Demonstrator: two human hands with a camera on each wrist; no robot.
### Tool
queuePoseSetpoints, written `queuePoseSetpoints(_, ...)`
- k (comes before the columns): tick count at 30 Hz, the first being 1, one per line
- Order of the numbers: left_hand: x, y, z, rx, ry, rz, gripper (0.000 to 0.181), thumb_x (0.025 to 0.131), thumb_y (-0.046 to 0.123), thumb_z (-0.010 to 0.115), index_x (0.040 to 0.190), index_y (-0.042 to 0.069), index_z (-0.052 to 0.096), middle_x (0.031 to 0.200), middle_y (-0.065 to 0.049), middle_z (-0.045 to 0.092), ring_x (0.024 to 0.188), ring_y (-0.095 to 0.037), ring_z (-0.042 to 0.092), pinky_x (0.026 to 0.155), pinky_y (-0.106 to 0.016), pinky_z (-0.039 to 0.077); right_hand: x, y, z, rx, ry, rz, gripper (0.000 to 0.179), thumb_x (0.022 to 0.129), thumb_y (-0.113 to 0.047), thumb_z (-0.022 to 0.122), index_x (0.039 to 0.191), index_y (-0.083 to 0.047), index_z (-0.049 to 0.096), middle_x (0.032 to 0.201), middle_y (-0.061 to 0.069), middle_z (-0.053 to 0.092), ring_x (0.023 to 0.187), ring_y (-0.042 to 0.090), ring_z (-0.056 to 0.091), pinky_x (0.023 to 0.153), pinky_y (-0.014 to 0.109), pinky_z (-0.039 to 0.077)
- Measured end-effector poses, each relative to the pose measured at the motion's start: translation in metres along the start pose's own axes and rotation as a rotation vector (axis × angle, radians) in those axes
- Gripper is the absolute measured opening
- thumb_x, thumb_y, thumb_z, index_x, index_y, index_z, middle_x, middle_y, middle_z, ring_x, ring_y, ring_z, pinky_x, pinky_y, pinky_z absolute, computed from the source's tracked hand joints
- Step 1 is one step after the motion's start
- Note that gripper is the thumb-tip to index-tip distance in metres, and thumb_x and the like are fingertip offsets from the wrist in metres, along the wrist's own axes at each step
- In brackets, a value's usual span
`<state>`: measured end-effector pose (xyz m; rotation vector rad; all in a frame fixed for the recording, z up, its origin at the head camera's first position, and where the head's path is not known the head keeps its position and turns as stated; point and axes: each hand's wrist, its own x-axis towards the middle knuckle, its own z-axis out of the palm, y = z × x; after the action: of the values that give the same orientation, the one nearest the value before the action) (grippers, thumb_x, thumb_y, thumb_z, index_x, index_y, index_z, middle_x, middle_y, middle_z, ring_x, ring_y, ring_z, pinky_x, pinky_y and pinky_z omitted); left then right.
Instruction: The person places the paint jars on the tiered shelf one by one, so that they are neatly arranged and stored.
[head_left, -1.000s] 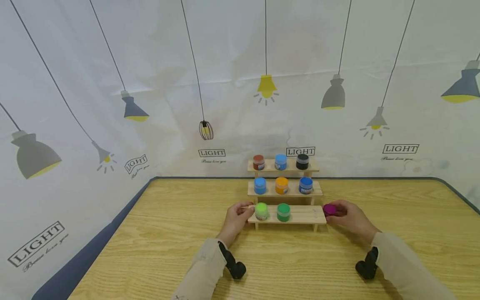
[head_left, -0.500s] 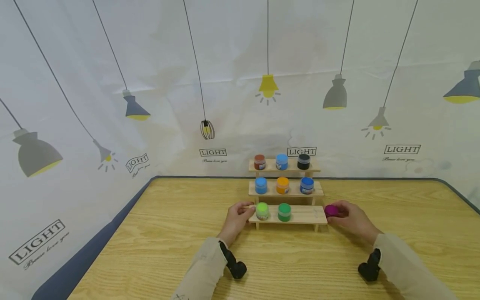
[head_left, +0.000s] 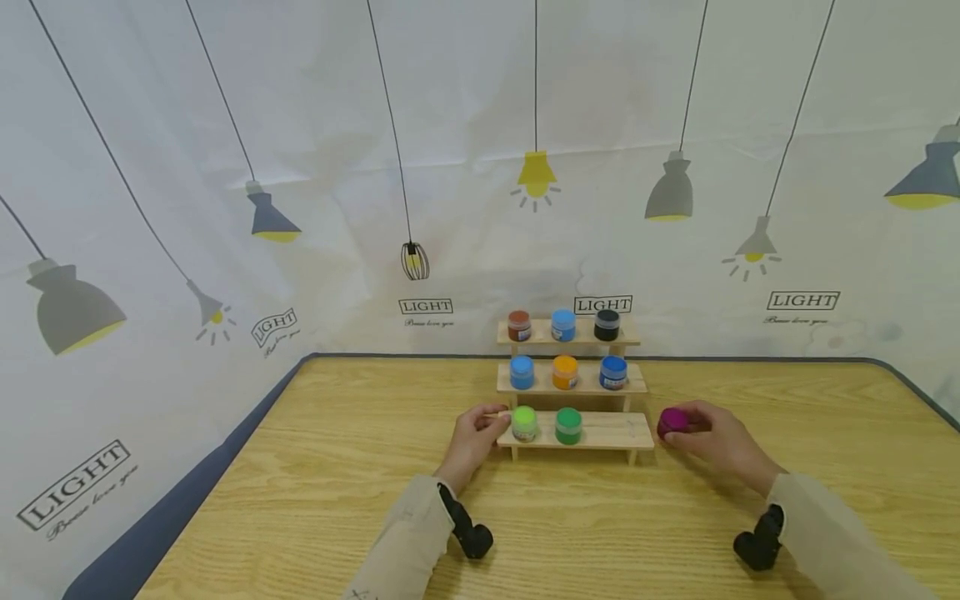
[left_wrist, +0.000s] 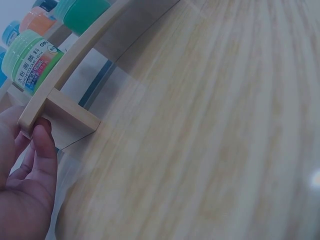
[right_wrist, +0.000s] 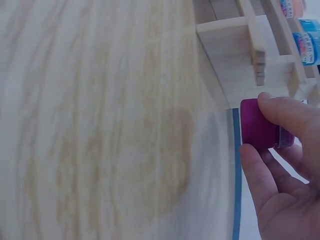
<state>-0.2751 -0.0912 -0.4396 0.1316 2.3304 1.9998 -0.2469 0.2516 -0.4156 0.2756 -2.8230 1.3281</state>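
A three-step wooden rack (head_left: 607, 431) stands on the table with small paint jars on each step. My left hand (head_left: 472, 442) pinches the left end of its lowest step, thumb above and fingers beneath, as the left wrist view shows. Just beside that thumb sits a light green paint jar (head_left: 524, 423), with a green paint jar (head_left: 568, 426) to its right. My right hand (head_left: 716, 437) holds a magenta paint jar (head_left: 672, 422) between thumb and fingers, a little right of the lowest step. In the right wrist view the jar's magenta lid (right_wrist: 256, 124) faces the table side.
On the middle step are a light blue jar (head_left: 522, 372), an orange jar (head_left: 565, 372) and a dark blue jar (head_left: 613, 372). The top step bears a red-brown jar (head_left: 519, 326), a blue jar (head_left: 563, 325) and a black jar (head_left: 607, 325). A lamp-printed cloth (head_left: 480, 208) hangs behind.
My right hand has moved slightly right with the magenta paint jar, widening the gap from the lowest step. My left hand keeps its grip on the rack.
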Motion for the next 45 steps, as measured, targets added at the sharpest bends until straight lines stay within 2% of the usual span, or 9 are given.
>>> queuePoseSetpoints(8,0.001,-0.001,0.001,0.008,0.009,0.006,0.030,0.087,0.020,0.058,0.112,0.003,0.058,0.086,-0.007,0.060,0.064,-0.011,0.050,0.055,-0.025,0.044,-0.007,-0.009,-0.006,-0.049,0.049,-0.071,0.048,0.080,-0.026,0.066,0.112,0.006,0.052,0.099,0.018,0.059,0.091,0.032,0.055,0.070,0.037,0.046)
queuePoseSetpoints(15,0.000,0.001,0.000,0.002,0.008,-0.007,0.030,0.087,0.020,0.058,0.112,0.004,0.058,0.085,-0.005,0.060,0.065,-0.012,0.050,0.056,-0.025,0.044,-0.008,-0.021,-0.007,-0.025,0.044,-0.073,0.050,0.081,-0.026,0.066,0.114,0.007,0.050,0.101,0.019,0.058,0.093,0.033,0.055,0.071,0.036,0.046)
queuePoseSetpoints(22,-0.002,0.003,-0.001,-0.009,-0.007,0.005,0.030,0.088,0.014,0.057,0.113,-0.003,0.056,0.086,-0.007,0.060,0.065,-0.014,0.050,0.057,-0.029,0.045,-0.006,-0.033,-0.002,-0.036,0.030,-0.111,0.048,0.081,-0.025,0.066,0.114,0.007,0.052,0.100,0.017,0.059,0.092,0.032,0.056,0.074,0.040,0.046)
queuePoseSetpoints(33,-0.003,0.001,0.000,0.012,0.011,-0.006,0.030,0.087,0.022,0.058,0.112,0.004,0.058,0.087,-0.005,0.059,0.067,-0.012,0.051,0.058,-0.026,0.044,0.001,-0.046,0.012,-0.006,0.002,-0.149,0.044,0.079,-0.020,0.068,0.111,0.006,0.054,0.099,0.016,0.059,0.090,0.030,0.056,0.076,0.043,0.045)
queuePoseSetpoints(41,-0.002,0.001,0.001,0.015,0.014,-0.007,0.031,0.087,0.022,0.058,0.112,0.004,0.058,0.088,-0.006,0.059,0.069,-0.011,0.051,0.059,-0.025,0.044,0.004,-0.051,0.022,0.003,-0.047,-0.146,0.046,0.080,-0.022,0.067,0.114,0.006,0.052,0.101,0.016,0.058,0.092,0.030,0.055,0.078,0.042,0.045)
queuePoseSetpoints(45,-0.001,0.001,0.001,0.011,0.012,-0.001,0.032,0.087,0.022,0.058,0.113,0.003,0.057,0.088,-0.006,0.059,0.069,-0.011,0.051,0.058,-0.025,0.044,0.005,-0.053,0.025,0.002,-0.050,-0.170,0.045,0.079,-0.020,0.067,0.112,0.007,0.052,0.099,0.016,0.058,0.091,0.030,0.056,0.077,0.043,0.045)
